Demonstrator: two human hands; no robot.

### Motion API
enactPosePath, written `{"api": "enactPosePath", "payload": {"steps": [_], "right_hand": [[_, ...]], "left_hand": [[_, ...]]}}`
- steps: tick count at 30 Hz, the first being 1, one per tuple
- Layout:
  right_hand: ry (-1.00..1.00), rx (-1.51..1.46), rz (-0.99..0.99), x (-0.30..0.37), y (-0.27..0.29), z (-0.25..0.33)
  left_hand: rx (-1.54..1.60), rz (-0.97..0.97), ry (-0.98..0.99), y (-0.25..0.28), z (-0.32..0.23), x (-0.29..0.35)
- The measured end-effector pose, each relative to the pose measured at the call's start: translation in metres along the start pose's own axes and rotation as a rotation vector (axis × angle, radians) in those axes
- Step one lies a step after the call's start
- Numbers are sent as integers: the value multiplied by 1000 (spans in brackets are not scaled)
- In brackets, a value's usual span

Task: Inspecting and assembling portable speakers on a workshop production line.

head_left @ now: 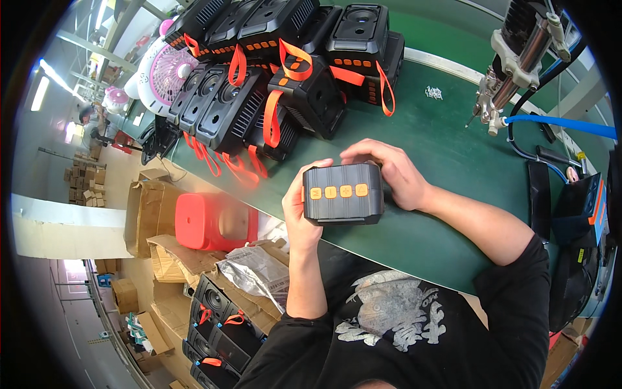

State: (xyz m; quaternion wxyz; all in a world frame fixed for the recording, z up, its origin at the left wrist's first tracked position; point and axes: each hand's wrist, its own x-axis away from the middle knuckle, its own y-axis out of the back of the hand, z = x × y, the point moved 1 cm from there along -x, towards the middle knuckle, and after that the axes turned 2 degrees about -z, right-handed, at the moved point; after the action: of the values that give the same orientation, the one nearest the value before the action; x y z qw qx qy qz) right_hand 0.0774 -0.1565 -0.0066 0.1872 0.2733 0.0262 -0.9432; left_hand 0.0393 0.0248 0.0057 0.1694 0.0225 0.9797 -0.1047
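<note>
Left hand [296, 206] grips a boxy black plastic speaker [343, 209]; right hand [403, 180], half-open, curves round its far right corner; I'd hold it level.

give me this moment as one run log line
left hand: holding black speaker | right hand: beside it | orange-strapped speakers: piled on green bench

green table [447, 168]: black speakers [311, 100] with orange straps stacked far left; small silvery screws [433, 93] piled right of them.
</note>
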Motion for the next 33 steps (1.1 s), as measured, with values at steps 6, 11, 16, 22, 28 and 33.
{"api": "enactPosePath", "payload": {"steps": [6, 11, 16, 22, 28, 33], "right_hand": [[148, 24, 51, 3, -9, -1], [261, 236, 174, 3, -5, 9], [215, 320, 158, 4, -6, 18], [229, 381, 133, 3, -8, 18], [212, 343, 138, 3, -7, 17], [206, 348, 136, 3, -6, 17]], "left_hand": [[31, -28, 8, 0, -1, 2], [15, -24, 0, 2, 0, 2], [54, -67, 8, 9, 5, 7], [55, -115, -2, 17, 10, 13], [28, -127, -26, 14, 10, 12], [88, -148, 0, 12, 9, 11]]}}
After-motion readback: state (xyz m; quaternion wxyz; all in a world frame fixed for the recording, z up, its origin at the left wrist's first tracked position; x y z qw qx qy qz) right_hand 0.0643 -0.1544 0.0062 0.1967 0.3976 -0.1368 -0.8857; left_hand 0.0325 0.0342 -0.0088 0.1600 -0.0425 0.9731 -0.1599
